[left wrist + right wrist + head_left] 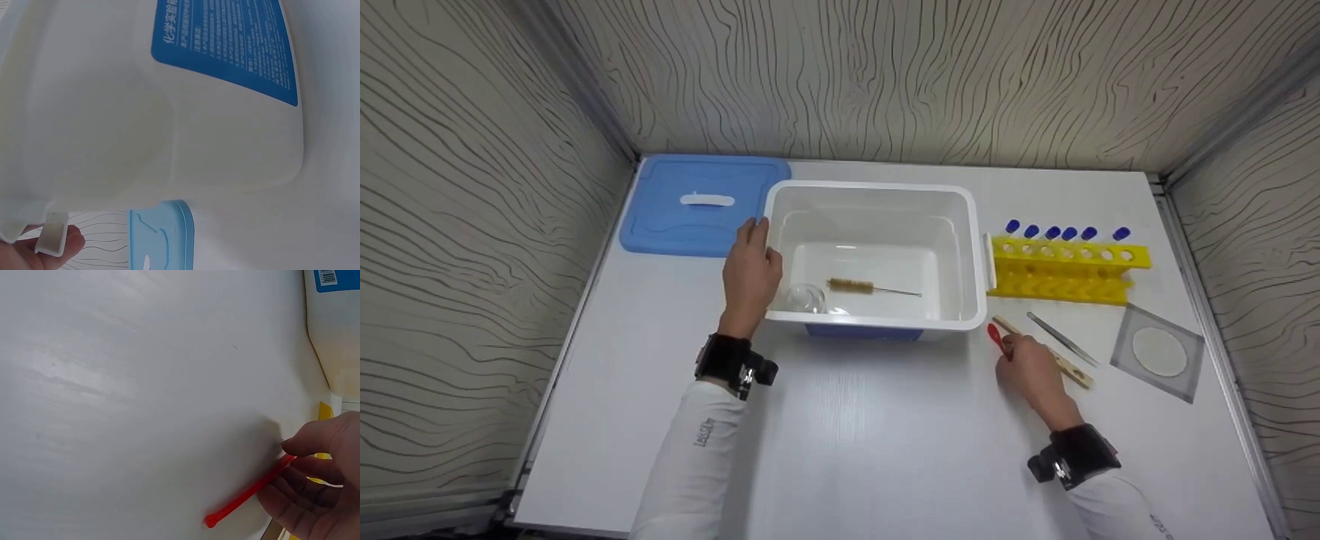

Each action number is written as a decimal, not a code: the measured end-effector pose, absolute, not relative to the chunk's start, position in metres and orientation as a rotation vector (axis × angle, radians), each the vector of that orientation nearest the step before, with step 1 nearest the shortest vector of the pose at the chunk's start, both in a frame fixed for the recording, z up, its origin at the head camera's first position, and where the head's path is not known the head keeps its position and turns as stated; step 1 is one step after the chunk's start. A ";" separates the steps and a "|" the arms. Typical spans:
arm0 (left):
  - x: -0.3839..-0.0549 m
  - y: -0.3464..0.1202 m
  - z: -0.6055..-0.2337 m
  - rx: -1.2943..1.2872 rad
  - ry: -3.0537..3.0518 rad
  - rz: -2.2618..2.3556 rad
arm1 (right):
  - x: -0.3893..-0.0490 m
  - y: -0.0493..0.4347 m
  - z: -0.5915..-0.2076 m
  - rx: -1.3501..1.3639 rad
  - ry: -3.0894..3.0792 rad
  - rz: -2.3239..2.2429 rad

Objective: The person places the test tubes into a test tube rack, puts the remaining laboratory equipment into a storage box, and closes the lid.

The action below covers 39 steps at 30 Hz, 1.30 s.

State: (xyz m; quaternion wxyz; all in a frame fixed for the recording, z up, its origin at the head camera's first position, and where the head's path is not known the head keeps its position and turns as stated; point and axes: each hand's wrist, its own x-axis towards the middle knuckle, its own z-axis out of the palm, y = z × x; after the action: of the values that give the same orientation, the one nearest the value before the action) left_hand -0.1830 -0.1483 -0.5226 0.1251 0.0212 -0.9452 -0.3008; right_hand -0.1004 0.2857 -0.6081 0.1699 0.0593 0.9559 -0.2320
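Red spoon (995, 336): in right hand (1030, 371), thumb and fingers pinched close on thin handle. Place: right of middle of surface (840, 435), just off near right corner of box (870, 214). Cannot tell if spoon touches surface. Right hand nearer spoon; left hand (751, 274) holds box at left rim. Spoon's long way slants: wide end points past fingers to far edge, bit left, toward box; thin end runs back under palm toward near edge, bit right.
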 end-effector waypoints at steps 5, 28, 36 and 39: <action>-0.184 -0.149 -0.523 0.075 -2.768 -0.870 | -0.102 0.282 -0.610 0.180 2.698 -0.621; -0.183 -0.148 -0.523 0.054 -2.738 -0.875 | -0.100 0.286 -0.613 0.197 2.789 -0.674; -0.183 -0.148 -0.523 0.049 -2.727 -0.885 | -0.107 0.284 -0.590 0.172 2.807 -0.738; -0.183 -0.148 -0.524 0.057 -2.732 -0.885 | -0.109 0.281 -0.581 0.109 2.878 -0.768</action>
State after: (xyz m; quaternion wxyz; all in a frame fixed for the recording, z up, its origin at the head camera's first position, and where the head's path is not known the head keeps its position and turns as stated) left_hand -0.1834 -0.1484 -0.5236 0.1343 0.0196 -0.9425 -0.3053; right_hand -0.1090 0.2814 -0.5809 0.0802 0.0365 0.9624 -0.2568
